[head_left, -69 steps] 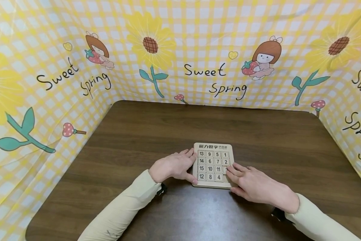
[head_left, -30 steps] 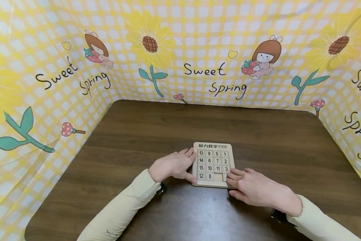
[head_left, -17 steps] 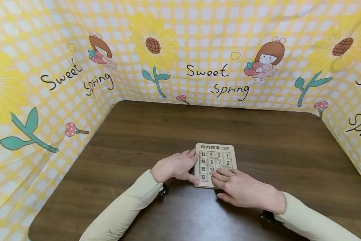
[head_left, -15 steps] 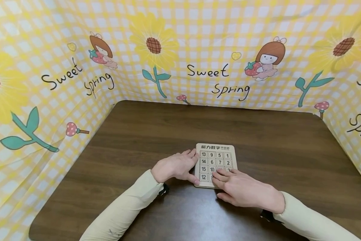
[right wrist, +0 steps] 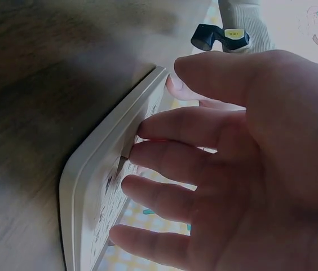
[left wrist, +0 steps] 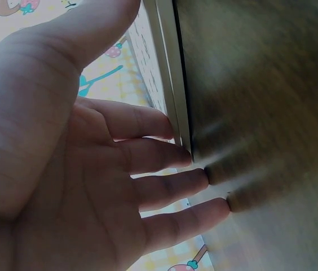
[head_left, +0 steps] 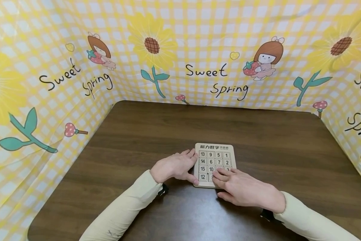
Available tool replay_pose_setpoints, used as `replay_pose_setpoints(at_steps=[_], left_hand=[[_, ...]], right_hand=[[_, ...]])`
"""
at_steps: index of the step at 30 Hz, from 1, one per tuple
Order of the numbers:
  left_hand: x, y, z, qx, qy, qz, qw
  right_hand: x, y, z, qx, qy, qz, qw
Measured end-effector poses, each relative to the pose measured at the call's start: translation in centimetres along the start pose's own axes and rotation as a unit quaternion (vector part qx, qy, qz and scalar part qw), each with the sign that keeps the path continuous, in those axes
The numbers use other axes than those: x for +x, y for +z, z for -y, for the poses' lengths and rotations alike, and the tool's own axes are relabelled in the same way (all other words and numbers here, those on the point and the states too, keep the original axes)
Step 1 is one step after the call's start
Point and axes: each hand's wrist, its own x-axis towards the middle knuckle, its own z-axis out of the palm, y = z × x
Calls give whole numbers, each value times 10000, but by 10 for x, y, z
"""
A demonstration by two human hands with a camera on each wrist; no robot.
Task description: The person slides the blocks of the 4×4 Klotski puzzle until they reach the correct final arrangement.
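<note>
Number board [head_left: 214, 147] lies flat on worktop [head_left: 156, 134], likely light and stiff, its small tiles [head_left: 211, 161] probably slick; best steadied by the left edge, where left hand [head_left: 176, 166] rests spread, while right hand [head_left: 243, 187], fingers extended, touches lower tiles, neither gripping anything.

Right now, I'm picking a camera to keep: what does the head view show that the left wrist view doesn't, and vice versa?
Only the head view: the right hand and readable number tiles. Only the left wrist view: the palm side of the left hand. Both: the left hand, puzzle board, table and checked cloth.
</note>
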Motion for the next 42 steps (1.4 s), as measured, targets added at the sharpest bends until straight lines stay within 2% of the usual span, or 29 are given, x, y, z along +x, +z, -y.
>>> replay_pose_setpoints(at_steps=[5, 10, 15, 23, 34, 42], left_hand=[[0, -1, 0, 46, 44, -30, 10000], [0, 0, 0, 83, 71, -59, 9999], [0, 1, 1, 13, 36, -21, 10000], [-1, 2, 3, -138, 14, -33, 9999], [0, 3, 2, -146, 40, -44, 9999], [1, 2, 1, -151, 29, -42, 9999]], right_hand=[[-8, 0, -3, -11, 42, -73, 10000], [-16, 1, -8, -113, 13, -335, 9994], [-17, -1, -7, -109, 35, -285, 9995], [-3, -6, 0, -22, 59, -8, 10000], [25, -7, 9, -29, -148, 78, 9999], [28, -3, 8, -43, -205, 217, 9995]])
